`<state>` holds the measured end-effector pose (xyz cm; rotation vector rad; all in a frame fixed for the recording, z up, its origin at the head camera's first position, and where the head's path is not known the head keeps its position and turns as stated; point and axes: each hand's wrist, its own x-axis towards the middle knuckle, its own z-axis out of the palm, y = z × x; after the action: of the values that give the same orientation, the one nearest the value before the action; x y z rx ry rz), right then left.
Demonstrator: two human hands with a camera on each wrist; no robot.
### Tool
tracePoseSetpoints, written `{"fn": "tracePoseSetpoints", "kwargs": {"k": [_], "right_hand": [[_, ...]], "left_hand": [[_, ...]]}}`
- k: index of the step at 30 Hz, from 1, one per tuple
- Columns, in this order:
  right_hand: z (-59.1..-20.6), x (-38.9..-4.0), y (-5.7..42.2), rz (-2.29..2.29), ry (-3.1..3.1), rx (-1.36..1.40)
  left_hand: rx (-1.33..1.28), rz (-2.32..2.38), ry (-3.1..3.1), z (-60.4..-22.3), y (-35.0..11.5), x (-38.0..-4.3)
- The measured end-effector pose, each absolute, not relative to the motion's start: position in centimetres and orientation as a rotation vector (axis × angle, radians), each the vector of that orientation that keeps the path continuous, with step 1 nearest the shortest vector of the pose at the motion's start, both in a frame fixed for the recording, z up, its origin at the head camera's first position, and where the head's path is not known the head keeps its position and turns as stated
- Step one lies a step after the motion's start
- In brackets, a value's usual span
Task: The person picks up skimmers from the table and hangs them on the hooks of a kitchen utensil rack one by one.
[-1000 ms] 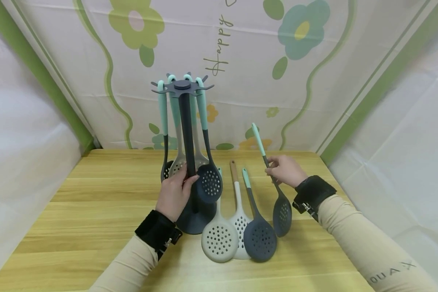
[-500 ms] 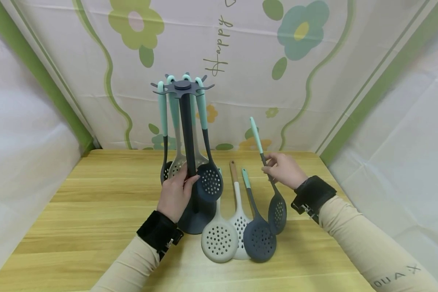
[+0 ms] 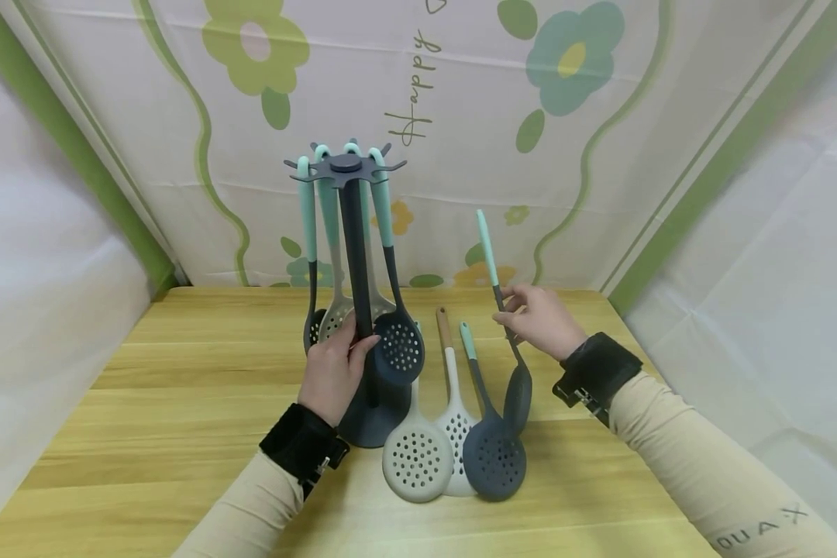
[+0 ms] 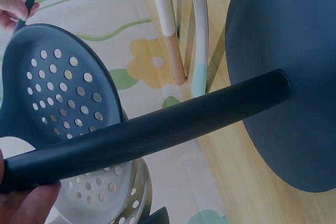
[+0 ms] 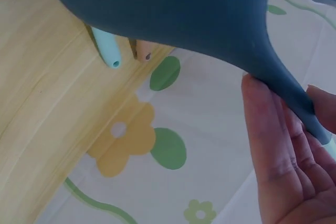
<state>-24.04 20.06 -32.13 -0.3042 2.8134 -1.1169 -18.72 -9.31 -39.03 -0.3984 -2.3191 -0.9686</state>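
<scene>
four mint-handled utensils (image 3: 384,213) hang on the dark stand (image 3: 356,256) above the left hand (image 3: 331,376), the rear ones partly hidden by its pole. between the hands, the white skimmer (image 3: 457,426) has its head partly covered by the beige skimmer (image 3: 418,463) and the grey-blue skimmer (image 3: 494,465); the beige one's handle is mostly lost behind a hanging spoon. the slotted spoon (image 3: 519,394) below the right hand's (image 3: 540,319) fingers shows its head nearly edge-on from above, and the right wrist view cuts that head off; whether it touches the grey-blue skimmer is hard to tell.

the left hand is curled round the stand's pole, its thumb on the side toward the right hand. the right hand pinches the spoon's dark shaft between thumb and fingers, keeping it tilted, mint handle up, head down. beige sleeves (image 3: 711,465) and black wrist bands (image 3: 603,374) cover the arms behind both hands.

a wood-grain table (image 3: 181,403) lies beneath both hands; beyond them hangs a flowered cloth (image 3: 474,170) lettered "happy".
</scene>
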Motion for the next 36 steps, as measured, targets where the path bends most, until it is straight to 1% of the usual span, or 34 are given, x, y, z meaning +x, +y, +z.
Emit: {"fn": "tracePoseSetpoints", "kwargs": {"k": [19, 36], "right_hand": [[-31.3, -22.8, 18.5, -1.177, 2.83, -0.422], [-30.4, -21.7, 17.1, -1.3, 2.801, -0.463]], "left_hand": [[-0.375, -0.958, -2.289, -38.7, -8.9, -18.8], [-0.394, -1.034, -2.414, -38.8, -8.7, -18.7]]}}
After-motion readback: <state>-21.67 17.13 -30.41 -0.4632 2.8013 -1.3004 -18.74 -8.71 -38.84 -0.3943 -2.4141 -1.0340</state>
